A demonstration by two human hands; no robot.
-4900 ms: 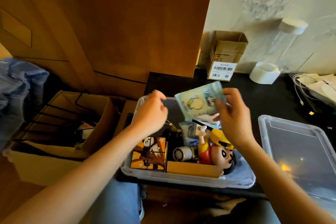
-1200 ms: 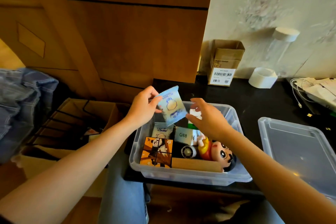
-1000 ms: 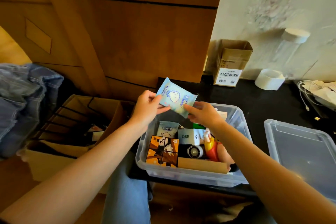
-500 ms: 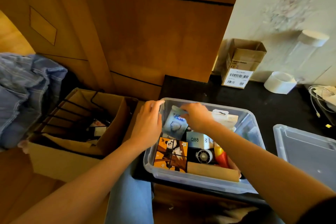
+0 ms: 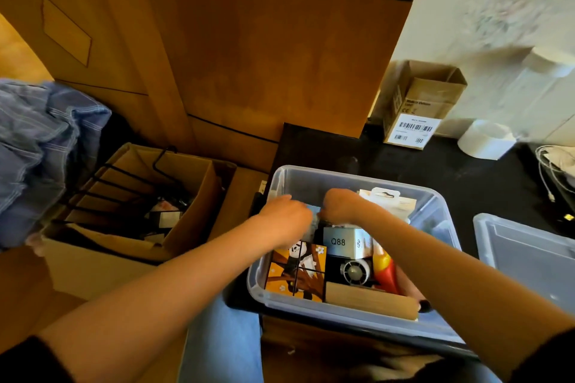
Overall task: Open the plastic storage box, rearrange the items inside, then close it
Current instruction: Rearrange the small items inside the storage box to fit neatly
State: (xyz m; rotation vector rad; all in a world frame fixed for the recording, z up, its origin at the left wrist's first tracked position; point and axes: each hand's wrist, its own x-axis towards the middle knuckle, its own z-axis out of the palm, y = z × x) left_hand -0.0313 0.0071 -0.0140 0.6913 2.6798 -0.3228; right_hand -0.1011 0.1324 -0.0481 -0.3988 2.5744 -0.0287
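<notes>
Blue wet-wipe packet [image 5: 313, 214]: lowered from above the clear storage box [image 5: 351, 180] into its rear-left corner. Left hand [image 5: 287, 221] and right hand [image 5: 340, 207] fingers pinch its top edge. Rearranging continues; lid [image 5: 529, 252] off, right of box.

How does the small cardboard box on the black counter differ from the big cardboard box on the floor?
The small cardboard box stands by the wall and bears a white barcode label; the big cardboard box shows no label. The big one holds a black wire rack; the small one's contents are hidden. Both are brown with open flaps.
</notes>
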